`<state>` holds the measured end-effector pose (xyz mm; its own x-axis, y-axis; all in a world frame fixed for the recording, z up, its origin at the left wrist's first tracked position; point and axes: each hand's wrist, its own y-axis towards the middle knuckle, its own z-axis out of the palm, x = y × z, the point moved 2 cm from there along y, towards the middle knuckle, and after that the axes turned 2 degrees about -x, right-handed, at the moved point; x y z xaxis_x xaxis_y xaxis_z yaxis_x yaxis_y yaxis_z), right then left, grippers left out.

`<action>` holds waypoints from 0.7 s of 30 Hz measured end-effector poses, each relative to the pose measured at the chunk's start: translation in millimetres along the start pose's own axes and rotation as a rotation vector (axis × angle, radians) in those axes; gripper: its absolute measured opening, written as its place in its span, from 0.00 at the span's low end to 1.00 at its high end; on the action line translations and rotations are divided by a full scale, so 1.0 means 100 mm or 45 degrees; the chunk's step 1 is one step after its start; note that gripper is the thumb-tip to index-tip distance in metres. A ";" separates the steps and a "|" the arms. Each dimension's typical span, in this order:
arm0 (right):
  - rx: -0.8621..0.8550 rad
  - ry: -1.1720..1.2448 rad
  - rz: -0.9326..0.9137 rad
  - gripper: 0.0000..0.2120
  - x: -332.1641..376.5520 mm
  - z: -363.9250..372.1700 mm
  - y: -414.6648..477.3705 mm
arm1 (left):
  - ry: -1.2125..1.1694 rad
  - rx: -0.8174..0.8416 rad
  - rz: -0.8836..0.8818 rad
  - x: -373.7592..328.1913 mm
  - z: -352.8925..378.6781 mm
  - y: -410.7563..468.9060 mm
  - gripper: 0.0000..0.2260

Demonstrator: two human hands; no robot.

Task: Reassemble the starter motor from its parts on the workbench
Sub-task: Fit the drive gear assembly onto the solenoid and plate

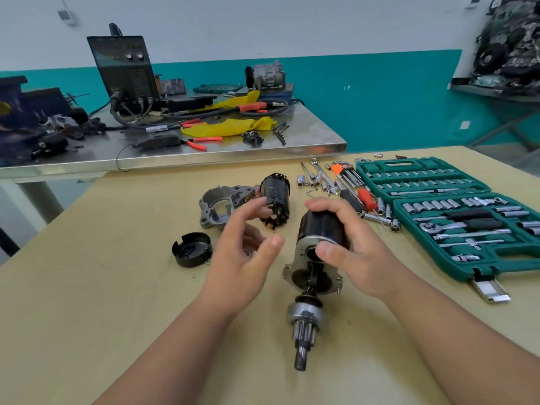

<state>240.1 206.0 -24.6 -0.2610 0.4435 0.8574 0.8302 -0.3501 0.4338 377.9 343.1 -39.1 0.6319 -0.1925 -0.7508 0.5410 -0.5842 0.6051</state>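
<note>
My right hand point(353, 244) grips the starter motor body point(317, 229), a black cylinder with a grey flange, lying on the bench with its pinion shaft point(304, 331) pointing toward me. My left hand point(245, 252) hovers just left of it, fingers spread, holding nothing. Behind my left hand stands a black armature-like part point(276, 197). A grey cast housing point(220, 206) sits to its left. A black round end cap point(193, 249) lies at the left, open side up.
A green socket set case point(455, 217) lies open at the right. Loose sockets, hex keys point(346, 173) and a red-handled screwdriver point(366, 198) are scattered behind my right hand. A steel table point(204, 153) with a welder, cables and pliers stands behind the bench.
</note>
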 end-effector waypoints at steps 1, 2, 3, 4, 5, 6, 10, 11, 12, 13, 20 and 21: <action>-0.007 -0.008 0.018 0.21 -0.01 -0.01 0.01 | 0.065 -0.088 0.000 0.03 -0.16 0.04 0.17; -0.010 -0.028 0.023 0.21 -0.01 -0.03 0.02 | 0.154 -0.171 0.005 0.08 -0.34 0.08 0.15; -0.011 -0.050 0.019 0.21 -0.01 -0.04 0.03 | 0.269 -0.223 0.004 0.15 -0.53 0.12 0.14; -0.011 -0.069 0.009 0.21 0.00 -0.04 0.03 | 0.423 -0.218 -0.011 0.24 -0.69 0.15 0.14; -0.009 -0.088 -0.001 0.22 0.00 -0.04 0.03 | 0.630 -0.132 -0.031 0.35 -0.82 0.18 0.14; -0.004 -0.108 -0.009 0.22 0.00 -0.03 0.03 | 0.870 0.024 -0.038 0.47 -0.91 0.19 0.14; 0.029 -0.184 -0.049 0.23 0.01 0.05 0.02 | 1.203 0.399 -0.282 0.86 -1.11 0.15 0.12; 0.032 -0.184 -0.055 0.23 0.01 0.07 0.02 | 1.147 0.363 -0.372 0.89 -1.17 0.15 0.12; 0.030 -0.182 -0.056 0.24 0.01 0.08 0.03 | 1.092 0.305 -0.428 0.91 -1.22 0.15 0.12; 0.025 -0.181 -0.053 0.24 0.01 0.08 0.03 | 1.058 0.245 -0.445 0.92 -1.25 0.16 0.12; 0.000 -0.182 -0.049 0.24 0.01 0.10 0.04 | 1.211 0.304 -0.034 0.67 -0.74 0.26 0.09; 0.000 -0.178 -0.044 0.24 0.01 0.11 0.04 | 1.232 0.386 -0.062 0.68 -0.68 0.27 0.10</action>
<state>248.4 213.7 -25.5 -0.2179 0.5661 0.7950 0.8220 -0.3327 0.4622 472.8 367.9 -55.8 0.8637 0.4797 -0.1545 0.4997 -0.7757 0.3855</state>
